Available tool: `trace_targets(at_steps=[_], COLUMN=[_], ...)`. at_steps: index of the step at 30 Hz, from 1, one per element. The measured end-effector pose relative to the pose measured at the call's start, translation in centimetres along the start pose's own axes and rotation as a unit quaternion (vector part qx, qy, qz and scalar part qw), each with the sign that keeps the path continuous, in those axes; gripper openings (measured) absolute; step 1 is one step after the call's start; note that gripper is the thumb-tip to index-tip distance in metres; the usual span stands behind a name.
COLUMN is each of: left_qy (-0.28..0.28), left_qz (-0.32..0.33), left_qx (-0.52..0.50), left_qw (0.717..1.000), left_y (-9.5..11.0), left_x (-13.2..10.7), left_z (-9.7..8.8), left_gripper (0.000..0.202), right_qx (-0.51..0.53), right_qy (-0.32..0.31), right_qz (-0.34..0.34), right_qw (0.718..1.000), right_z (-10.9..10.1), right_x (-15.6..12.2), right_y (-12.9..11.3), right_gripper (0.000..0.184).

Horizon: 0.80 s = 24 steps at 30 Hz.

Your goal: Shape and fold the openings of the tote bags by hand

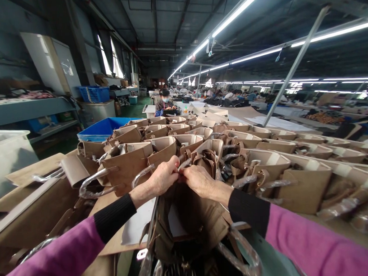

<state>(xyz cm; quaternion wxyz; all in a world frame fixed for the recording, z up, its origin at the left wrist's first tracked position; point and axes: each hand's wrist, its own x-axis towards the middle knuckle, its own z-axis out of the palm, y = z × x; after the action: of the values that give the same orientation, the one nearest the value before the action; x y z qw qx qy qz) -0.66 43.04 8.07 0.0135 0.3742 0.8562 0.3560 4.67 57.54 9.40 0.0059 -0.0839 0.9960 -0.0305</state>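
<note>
My left hand (164, 177) and my right hand (202, 181) meet in the middle of the view, fingertips almost touching. Both have their fingers pinched together; whatever is between them is too small and covered to make out. Below them an olive-brown handbag (193, 219) stands close to my body, its mouth open. A handle wrapped in clear plastic (242, 249) hangs at its right side. Just beyond my fingers are tan handbags (128, 162) with plastic-wrapped handles, one with a dark brown inner part (205, 159) showing.
Rows of open tan bags (305, 185) fill the table to the right and ahead. At left lie more bag pieces (43, 205), a blue bin (106, 127) and a white tub (9, 155). A metal post (296, 64) slants up at right. Farther back sits a person (166, 104).
</note>
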Motion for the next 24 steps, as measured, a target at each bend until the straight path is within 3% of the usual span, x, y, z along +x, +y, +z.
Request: trace_targets(at_steps=[3, 7, 11, 16, 19, 22, 24], left_qy=[-0.014, -0.019, -0.089, -0.165, -0.157, -0.113, -0.088], left_qz=[-0.053, -0.115, -0.101, -0.005, -0.001, 0.010, 0.019], left_qx=[-0.009, 0.005, 0.019, -0.030, 0.013, 0.066, 0.107], left_qw=[0.998, 0.993, 0.991, 0.986, 0.988, 0.991, 0.990], left_y=[0.4, 1.3, 1.0, -0.4, -0.1, 0.6, 0.9], left_x=[-1.1, -3.5, -3.8, -1.1, 0.1, 0.4, 0.3], left_z=[-0.9, -1.0, -0.7, -1.2, -1.0, -0.2, 0.6], left_gripper=[0.031, 0.073, 0.038, 0.039, 0.031, 0.015, 0.014], right_qx=[-0.002, -0.012, -0.017, -0.017, -0.024, -0.037, -0.049], right_qy=[0.000, -0.008, -0.006, 0.000, 0.009, 0.021, 0.027], right_qz=[-0.002, 0.029, 0.042, 0.046, 0.064, 0.073, 0.074], right_qw=[1.000, 0.999, 0.999, 0.999, 0.998, 0.996, 0.996], right_z=[-0.5, -0.9, -0.7, -0.4, -0.2, 0.3, 0.7], right_x=[-0.4, -1.8, -3.1, -4.7, -5.6, -5.8, -5.7], right_y=[0.1, 0.7, 1.4, 2.2, 2.5, 2.7, 2.7], right_gripper=[0.020, 0.018, 0.018, 0.021, 0.022, 0.024, 0.026])
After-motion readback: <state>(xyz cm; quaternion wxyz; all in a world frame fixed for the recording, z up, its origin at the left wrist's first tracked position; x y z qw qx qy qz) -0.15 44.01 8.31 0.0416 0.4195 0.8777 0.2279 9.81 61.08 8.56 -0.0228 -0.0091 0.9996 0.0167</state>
